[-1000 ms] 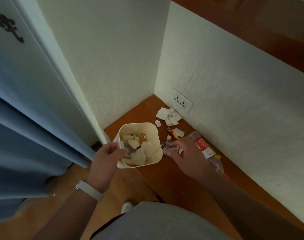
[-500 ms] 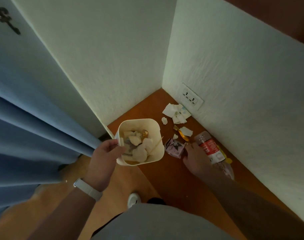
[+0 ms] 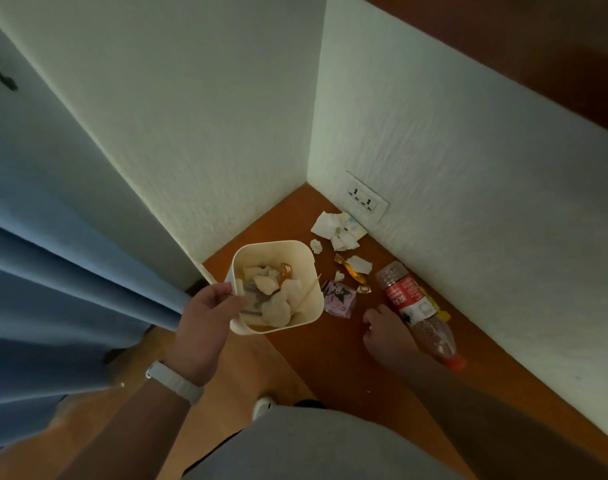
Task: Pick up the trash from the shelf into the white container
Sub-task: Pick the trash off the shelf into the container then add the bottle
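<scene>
Head view: left hand (image 3: pixel 205 315) pinches white container (image 3: pixel 276 285) rim; right hand (image 3: pixel 387 329) loosely spread, empty, beside plastic bottle (image 3: pixel 413 306) on shelf (image 3: pixel 330 344). Light, crushable; grip mid-body.

Blue curtain (image 3: pixel 53 306) at left; wall socket (image 3: pixel 364 201) above the corner
</scene>
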Demonstrator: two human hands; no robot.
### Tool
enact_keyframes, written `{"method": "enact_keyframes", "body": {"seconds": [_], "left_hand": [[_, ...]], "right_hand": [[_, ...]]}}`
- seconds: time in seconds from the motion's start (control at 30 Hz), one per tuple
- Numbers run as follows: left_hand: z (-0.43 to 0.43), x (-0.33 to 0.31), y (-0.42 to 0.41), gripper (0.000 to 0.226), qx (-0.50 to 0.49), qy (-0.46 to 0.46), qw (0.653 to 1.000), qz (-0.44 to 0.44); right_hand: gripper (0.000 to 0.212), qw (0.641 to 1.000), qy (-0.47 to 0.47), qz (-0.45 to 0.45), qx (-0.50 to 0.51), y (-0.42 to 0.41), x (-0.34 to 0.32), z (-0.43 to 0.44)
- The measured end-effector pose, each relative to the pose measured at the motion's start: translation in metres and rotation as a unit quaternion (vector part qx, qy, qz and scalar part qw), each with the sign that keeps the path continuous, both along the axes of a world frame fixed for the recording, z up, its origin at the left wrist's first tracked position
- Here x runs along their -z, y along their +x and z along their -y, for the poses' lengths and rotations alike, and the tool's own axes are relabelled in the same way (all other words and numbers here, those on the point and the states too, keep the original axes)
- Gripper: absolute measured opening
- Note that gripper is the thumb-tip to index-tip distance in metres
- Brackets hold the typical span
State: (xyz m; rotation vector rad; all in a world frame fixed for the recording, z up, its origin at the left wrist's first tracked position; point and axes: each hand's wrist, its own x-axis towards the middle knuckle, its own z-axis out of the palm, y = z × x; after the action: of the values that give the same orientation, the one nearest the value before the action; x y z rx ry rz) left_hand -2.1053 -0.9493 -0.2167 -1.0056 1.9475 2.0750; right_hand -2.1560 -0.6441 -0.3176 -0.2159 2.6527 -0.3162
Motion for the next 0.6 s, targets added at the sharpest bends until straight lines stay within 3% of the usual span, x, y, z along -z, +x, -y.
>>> {"method": "enact_keyframes", "body": {"seconds": [0.13, 0.33, 0.43, 0.6], "left_hand": [[0.001, -0.007, 0.003, 0.018, 0.009, 0.006, 1.0, -0.008], [0.007, -0.008, 0.012, 0.02, 0.013, 0.017, 1.0, -0.008], [0.006, -0.008, 0.016, 0.022, 0.024, 0.016, 1.0, -0.008], [0.002, -0.009, 0.021, 0.025, 0.033, 0.014, 0.999, -0.017]], "right_hand": [[0.008, 0.999, -0.039, -0.026, 0.029, 0.01, -0.022, 0.007], [0.007, 0.984, -0.134, -0.105, 0.06, 0.019, -0.091, 0.043], [0.007, 0.965, -0.201, -0.166, 0.035, 0.027, -0.126, 0.068], [0.015, 0.958, -0.244, -0.149, -0.036, 0.04, -0.142, 0.1]]}}
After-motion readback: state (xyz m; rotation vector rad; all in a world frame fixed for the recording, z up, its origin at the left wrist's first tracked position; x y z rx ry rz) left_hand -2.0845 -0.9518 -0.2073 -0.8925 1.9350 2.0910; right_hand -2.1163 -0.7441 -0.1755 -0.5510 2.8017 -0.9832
